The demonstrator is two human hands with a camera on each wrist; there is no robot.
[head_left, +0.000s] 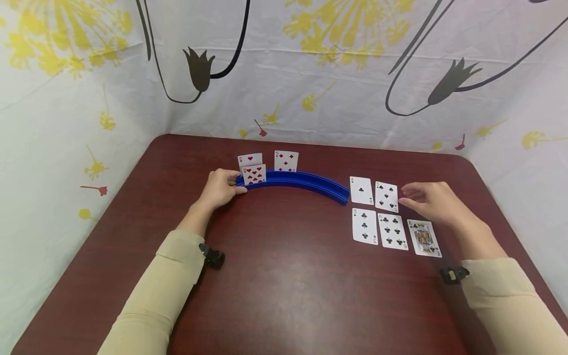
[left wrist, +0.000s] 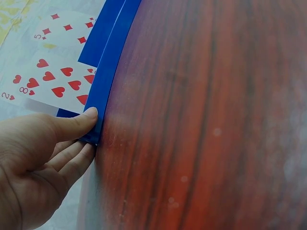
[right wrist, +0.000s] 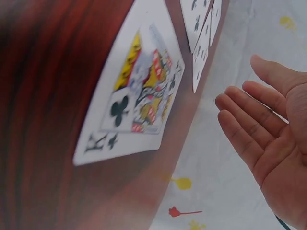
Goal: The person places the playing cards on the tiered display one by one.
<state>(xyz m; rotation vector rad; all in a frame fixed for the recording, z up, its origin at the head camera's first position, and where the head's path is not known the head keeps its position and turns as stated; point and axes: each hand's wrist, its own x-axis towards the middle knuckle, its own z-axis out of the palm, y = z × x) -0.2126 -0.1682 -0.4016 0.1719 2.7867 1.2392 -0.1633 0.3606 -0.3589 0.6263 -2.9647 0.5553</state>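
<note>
My left hand (head_left: 220,189) grips the left end of a blue curved card holder (head_left: 310,183); in the left wrist view the thumb lies on its front side and the fingers curl round its end. Standing in the holder are the eight of hearts (left wrist: 57,84), the two of hearts (head_left: 250,159) partly hidden behind it, and the five of diamonds (head_left: 286,160). My right hand (head_left: 437,202) hovers just right of a black five (head_left: 386,196), fingers relaxed and nothing in them. Near it lies the king of clubs (right wrist: 141,91), face up.
Left of the king lie the six of clubs (head_left: 392,231) and three of clubs (head_left: 365,226). The ace of clubs (head_left: 361,190) is close to the holder's right end. A patterned white cloth (head_left: 284,108) hangs behind the dark red table (head_left: 284,296).
</note>
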